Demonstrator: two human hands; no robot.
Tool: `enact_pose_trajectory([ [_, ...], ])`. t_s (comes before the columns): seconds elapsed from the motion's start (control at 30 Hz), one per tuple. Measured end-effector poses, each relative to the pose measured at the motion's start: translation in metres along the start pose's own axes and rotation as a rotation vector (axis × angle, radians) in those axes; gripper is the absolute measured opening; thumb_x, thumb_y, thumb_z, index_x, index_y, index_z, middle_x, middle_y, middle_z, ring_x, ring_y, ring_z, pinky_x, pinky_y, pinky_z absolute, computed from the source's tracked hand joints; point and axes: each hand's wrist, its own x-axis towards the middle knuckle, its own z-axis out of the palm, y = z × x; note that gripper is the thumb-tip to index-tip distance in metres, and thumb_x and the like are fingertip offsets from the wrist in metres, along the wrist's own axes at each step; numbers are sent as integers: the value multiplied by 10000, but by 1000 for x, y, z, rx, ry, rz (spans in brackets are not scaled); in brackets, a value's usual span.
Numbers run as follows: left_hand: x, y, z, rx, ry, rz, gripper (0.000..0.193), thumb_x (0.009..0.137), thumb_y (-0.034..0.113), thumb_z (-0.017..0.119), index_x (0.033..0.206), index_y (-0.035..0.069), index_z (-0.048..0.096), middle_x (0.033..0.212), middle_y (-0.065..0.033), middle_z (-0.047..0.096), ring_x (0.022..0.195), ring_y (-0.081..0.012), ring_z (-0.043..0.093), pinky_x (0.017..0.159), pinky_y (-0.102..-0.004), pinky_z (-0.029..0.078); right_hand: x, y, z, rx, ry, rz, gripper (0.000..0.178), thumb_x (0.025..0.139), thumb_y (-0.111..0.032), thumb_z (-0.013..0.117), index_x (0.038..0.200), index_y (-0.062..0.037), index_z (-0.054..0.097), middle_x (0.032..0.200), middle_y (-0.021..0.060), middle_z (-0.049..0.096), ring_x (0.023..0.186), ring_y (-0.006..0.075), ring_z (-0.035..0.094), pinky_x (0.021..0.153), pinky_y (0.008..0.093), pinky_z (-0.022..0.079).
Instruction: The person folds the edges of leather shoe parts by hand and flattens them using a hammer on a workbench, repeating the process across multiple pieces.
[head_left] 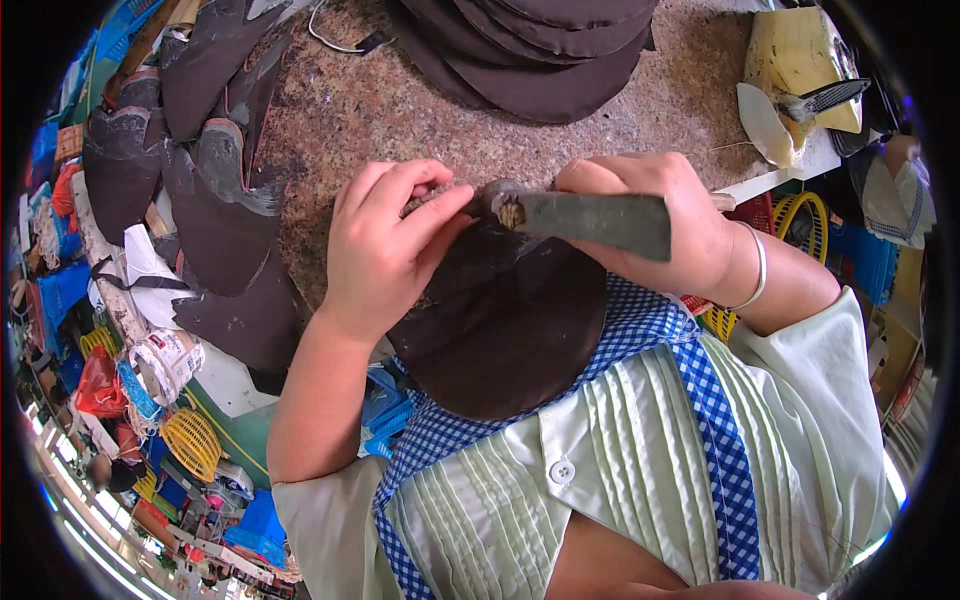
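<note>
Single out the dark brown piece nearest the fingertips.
The rounded one overlapping the blue checked apron, below the left hand and right hand; the others form the far stack and the heap at left.

Speckled brn tabletop (340, 120); bright strip lts (100, 554) lwr L.

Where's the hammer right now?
In the head view, the hammer is just right of centre, in the person's right hand. Its head is just right of the left hand's fingertips, above the brown piece.

Bright, soft light fills the view, which warps toward black edges.
</note>
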Motion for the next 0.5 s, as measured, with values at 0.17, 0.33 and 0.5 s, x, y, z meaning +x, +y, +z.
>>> enact_pose_trajectory([
  [0.17,-3,8,2,-110,-3,-89,228,736,53,726,961,82,706,910,-19,621,825,-220,588,724,-359,467,-3,3,1,5,15,4,301,691,-76,655,978,-81,564,722,95,609,666,314,644,581,416,515],
  [0.33,-7,27,0,41,-20,-69,231,803,78,629,1026,68,688,956,-37,604,867,-236,587,758,-365,452,-1,2,1,-9,56,-8,280,717,-90,643,984,-78,557,686,85,603,640,305,639,551,413,506],
  [0.5,-11,33,2,223,-63,-41,257,806,106,597,1048,60,672,1013,-45,594,911,-246,591,792,-384,441,4,0,3,-43,49,-7,258,747,-147,662,970,-69,557,671,98,596,614,314,632,536,423,500],
])
